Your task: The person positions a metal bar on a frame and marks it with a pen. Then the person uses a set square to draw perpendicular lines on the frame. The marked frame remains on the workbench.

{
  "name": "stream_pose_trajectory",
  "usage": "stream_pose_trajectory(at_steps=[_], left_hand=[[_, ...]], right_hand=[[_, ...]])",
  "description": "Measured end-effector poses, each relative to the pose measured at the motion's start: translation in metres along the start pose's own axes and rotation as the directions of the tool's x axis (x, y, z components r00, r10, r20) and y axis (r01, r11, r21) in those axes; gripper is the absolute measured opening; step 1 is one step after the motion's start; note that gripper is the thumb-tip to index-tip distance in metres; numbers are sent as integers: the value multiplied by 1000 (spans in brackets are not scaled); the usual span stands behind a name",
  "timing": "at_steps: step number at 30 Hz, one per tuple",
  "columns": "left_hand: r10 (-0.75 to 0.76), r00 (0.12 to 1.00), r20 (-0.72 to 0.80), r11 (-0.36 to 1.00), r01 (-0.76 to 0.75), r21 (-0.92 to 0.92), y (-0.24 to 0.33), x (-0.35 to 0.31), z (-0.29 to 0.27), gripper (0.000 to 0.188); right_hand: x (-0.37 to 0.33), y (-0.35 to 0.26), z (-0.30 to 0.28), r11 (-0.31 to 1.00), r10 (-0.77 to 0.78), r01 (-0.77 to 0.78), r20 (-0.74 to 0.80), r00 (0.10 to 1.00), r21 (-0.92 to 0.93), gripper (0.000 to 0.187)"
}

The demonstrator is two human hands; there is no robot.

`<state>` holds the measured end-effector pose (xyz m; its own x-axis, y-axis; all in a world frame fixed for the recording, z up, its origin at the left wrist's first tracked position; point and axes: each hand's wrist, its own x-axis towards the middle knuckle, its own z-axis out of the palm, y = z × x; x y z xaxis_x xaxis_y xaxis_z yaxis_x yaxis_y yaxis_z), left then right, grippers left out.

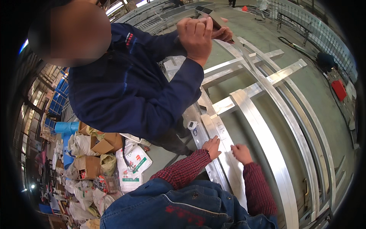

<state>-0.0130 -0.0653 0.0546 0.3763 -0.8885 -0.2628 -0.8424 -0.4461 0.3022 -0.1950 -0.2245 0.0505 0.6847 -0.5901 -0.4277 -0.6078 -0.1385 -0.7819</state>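
Observation:
My left hand lies with its fingers stretched out on a long silver metal bar. Handwritten marks show on the bar just beyond those fingertips. To its right, my right hand is closed, fingers curled in, beside the bar's right edge; what it holds, if anything, is hidden. A small white device with a screen sits on the metal to the left. Red-checked sleeves cover both my forearms.
A co-worker in a dark blue jacket stands close at the left, both hands raised around a flat dark device. More metal bars form a frame to the right. Sacks and cardboard boxes are piled at the lower left. A red object lies at the far right.

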Motion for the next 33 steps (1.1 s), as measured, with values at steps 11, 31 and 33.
stream_pose_trajectory(at_steps=[11, 31, 33], left_hand=[[-19, 990, 137, 987, -3, 158, 15, 10, 31, 119], [-123, 961, 248, 946, 38, 323, 35, 33, 36, 111], [-126, 963, 239, 946, 45, 320, 34, 33, 37, 111]], right_hand=[[-136, 100, 41, 746, 298, -292, -92, 950, -599, 48], [-135, 107, 55, 737, 391, -398, -136, 910, -546, 41], [-135, 106, 55, 730, 387, -394, -137, 912, -558, 40]])
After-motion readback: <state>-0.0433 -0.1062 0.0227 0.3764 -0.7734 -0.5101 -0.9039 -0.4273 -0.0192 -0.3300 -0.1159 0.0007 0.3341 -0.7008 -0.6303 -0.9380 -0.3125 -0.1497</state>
